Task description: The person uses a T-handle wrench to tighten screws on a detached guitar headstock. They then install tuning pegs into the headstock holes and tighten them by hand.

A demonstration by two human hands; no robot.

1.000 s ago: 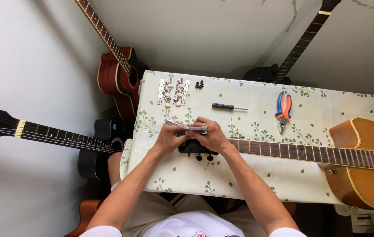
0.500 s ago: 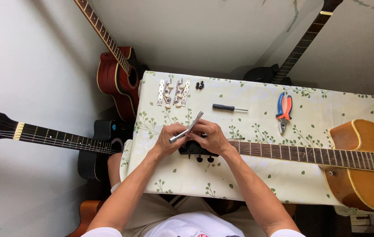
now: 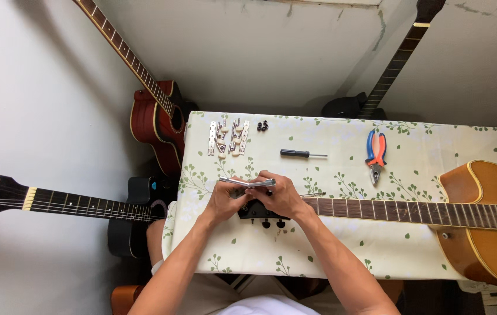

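Both hands over the near-left part of the bench (image 3: 435, 256), above the headstock (image 3: 258, 211) of the acoustic guitar (image 3: 482, 219) lying along the near edge. Left hand (image 3: 223, 203) closed in a grip on the left end of a slim metal tool (image 3: 247, 182); right hand (image 3: 280, 195) closed on its right end, fingers wrapped over it and over the headstock. Tool held roughly level, just above the headstock, parallel to the near edge. Dark tuner knobs showing below the headstock, toward the near edge. Guitar neck running right from under the right hand, amber body at the right end of the bench, partly past the near-right corner.

Near the far-left corner, two strips of tuning machines (image 3: 228, 139) with pale knobs, and just beside them a few small black bushings (image 3: 262, 125). Toward the middle of the far edge, a small black-handled screwdriver (image 3: 301, 154). Further right, red-and-blue-handled pliers (image 3: 376, 153), well apart from the hands. Floral cloth covering the bench.
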